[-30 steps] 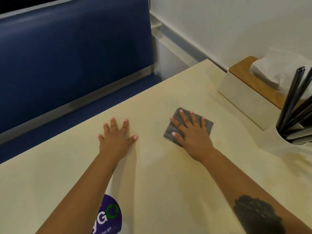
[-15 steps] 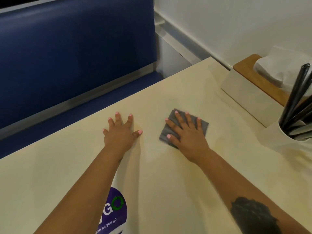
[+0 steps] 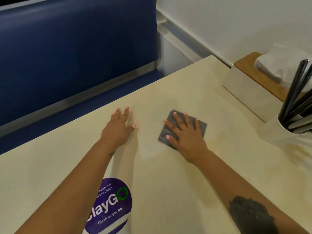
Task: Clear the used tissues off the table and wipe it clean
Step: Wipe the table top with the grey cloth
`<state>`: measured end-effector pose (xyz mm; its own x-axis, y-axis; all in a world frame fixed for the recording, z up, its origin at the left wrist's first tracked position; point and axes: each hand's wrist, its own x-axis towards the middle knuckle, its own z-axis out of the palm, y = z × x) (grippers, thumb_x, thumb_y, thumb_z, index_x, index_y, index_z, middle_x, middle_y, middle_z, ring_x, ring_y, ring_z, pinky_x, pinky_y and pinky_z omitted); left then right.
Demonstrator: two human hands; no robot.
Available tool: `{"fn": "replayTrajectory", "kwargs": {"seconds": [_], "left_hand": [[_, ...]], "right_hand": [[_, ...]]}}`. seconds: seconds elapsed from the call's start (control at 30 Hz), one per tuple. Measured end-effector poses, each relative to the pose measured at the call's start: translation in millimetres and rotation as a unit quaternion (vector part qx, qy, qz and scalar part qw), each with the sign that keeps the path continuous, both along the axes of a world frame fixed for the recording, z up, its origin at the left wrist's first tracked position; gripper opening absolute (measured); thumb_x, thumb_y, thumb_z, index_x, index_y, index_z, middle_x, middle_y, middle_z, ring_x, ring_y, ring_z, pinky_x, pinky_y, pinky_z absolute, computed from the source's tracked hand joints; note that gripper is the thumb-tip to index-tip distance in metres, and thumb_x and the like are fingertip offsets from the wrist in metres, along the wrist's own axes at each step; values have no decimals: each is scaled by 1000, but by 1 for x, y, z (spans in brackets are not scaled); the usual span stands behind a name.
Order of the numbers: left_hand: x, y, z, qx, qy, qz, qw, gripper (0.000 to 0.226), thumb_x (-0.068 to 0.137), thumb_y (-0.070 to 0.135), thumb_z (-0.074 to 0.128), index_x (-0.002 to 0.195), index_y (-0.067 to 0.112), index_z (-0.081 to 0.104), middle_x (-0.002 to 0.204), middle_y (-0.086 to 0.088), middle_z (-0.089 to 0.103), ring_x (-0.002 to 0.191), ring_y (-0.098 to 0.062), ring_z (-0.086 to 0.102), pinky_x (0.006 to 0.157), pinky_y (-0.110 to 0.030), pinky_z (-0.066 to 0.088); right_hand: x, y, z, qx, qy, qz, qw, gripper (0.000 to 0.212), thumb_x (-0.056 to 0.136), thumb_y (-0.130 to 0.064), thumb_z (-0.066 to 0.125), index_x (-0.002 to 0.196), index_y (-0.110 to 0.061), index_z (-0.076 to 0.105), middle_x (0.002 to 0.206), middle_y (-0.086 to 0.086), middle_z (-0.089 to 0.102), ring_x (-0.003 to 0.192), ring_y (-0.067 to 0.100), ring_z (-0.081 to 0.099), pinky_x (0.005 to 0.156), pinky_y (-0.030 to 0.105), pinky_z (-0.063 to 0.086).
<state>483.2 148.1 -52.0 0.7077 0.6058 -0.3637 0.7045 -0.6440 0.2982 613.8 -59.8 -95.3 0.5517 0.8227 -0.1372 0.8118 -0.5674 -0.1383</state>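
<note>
I am pressing my right hand [image 3: 187,132] flat, fingers spread, on a folded grey cloth [image 3: 201,126] in the middle of the cream counter [image 3: 168,183], so the whole pad bears down for wiping. My left hand [image 3: 119,127] is lying open beside it, fingers straight, palm on the bare surface, bracing me, I judge, as I am leaning forward. No used tissues are showing on the counter, so I am taking the clearing as done and the wiping as under way. At the right edge a white tissue box [image 3: 251,92] with a wooden lid is offering a fresh tissue [image 3: 280,65], and a white cup [image 3: 278,129] is holding dark utensils [image 3: 297,92]. A purple ClayGo sticker [image 3: 111,206] is sitting near me.
</note>
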Motion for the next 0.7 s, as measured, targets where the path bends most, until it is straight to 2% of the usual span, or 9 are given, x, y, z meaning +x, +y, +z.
{"fn": "replayTrajectory", "kwargs": {"seconds": [0.1, 0.17, 0.27, 0.4, 0.5, 0.6, 0.7], "left_hand": [[-16, -4, 3, 5, -37, 12, 999, 64, 98, 35, 39, 150, 28, 2, 158, -5, 0, 145, -28, 4, 114, -44, 19], [-28, -8, 1, 25, -29, 1, 999, 62, 99, 35, 37, 150, 28, 3, 158, -5, 0, 145, -28, 0, 116, -46, 15], [-43, -18, -5, 44, 4, -26, 999, 61, 100, 37, 34, 150, 27, 1, 158, -7, -4, 144, -32, -8, 116, -48, 6], [-51, -28, -7, 86, 34, -49, 994, 61, 99, 44, 30, 150, 28, 0, 157, -10, -8, 143, -36, -10, 115, -51, 5], [-53, -31, -10, 83, 57, -57, 993, 62, 98, 47, 28, 150, 28, 0, 157, -10, -8, 143, -36, -7, 114, -52, 9], [-55, -31, -13, 77, 63, -66, 993, 63, 98, 48, 29, 150, 28, 0, 157, -11, -8, 143, -37, -6, 113, -53, 11], [-55, -30, -13, 71, 66, -68, 993, 64, 98, 48, 29, 150, 28, -2, 157, -11, -11, 143, -36, -9, 114, -53, 9]], "right_hand": [[5, 24, -1, -5, 6, -86, 996, 60, 92, -61, 3, 148, -41, -4, 158, -2, -16, 144, 29, -18, 111, 56, -13], [-8, 46, 1, -13, 20, -103, 994, 57, 97, -56, 11, 148, -39, -8, 157, 2, -20, 143, 32, -20, 110, 59, -14], [-41, 52, 0, 1, 14, -37, 999, 58, 96, -56, 10, 147, -39, -10, 157, 1, -21, 143, 32, -21, 110, 57, -16], [-52, 8, -2, 25, 9, 36, 999, 61, 91, -64, 8, 148, -43, 0, 157, -8, -14, 143, 23, -20, 111, 49, -20], [-33, -8, -3, 11, 5, -18, 1000, 66, 85, -70, 2, 147, -45, -2, 158, -9, -14, 145, 24, -17, 112, 51, -15], [-31, 16, -4, -3, 8, -99, 995, 65, 87, -66, 2, 147, -42, -7, 157, -3, -19, 143, 29, -21, 110, 55, -17], [-55, 34, -3, 3, 14, -89, 996, 63, 91, -63, 6, 148, -39, -8, 156, 0, -21, 142, 32, -22, 106, 55, -22]]}}
